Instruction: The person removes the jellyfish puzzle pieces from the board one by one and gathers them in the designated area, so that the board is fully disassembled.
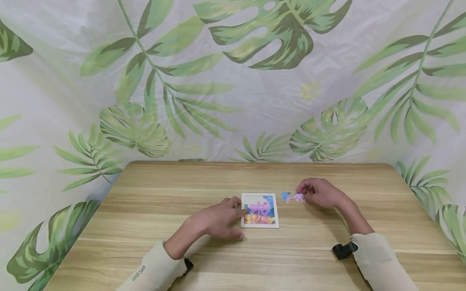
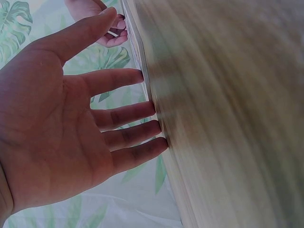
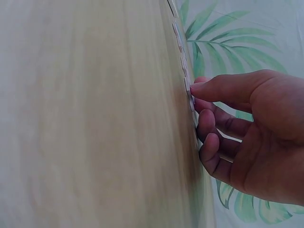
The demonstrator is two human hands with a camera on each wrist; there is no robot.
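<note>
A square jigsaw puzzle in a white-edged tray (image 1: 260,226) lies on the table, its picture in pink, blue and yellow; the upper left part shows pale. My left hand (image 1: 222,218) rests at the tray's left side, fingers spread and fairly straight, fingertips down at its edge; the left wrist view shows the open palm (image 2: 57,123). To the right of the tray, my right hand (image 1: 322,193) pinches a pink puzzle piece (image 1: 299,197) low at the tabletop. Its thumb (image 3: 223,88) and curled fingers meet the piece's edge in the right wrist view. A blue and pink piece (image 1: 286,196) lies between.
The wooden table (image 1: 174,178) reaches back to a leaf-patterned curtain (image 1: 204,121). Dark wrist cameras sit at both sleeves, the right camera (image 1: 344,250) showing near the tabletop.
</note>
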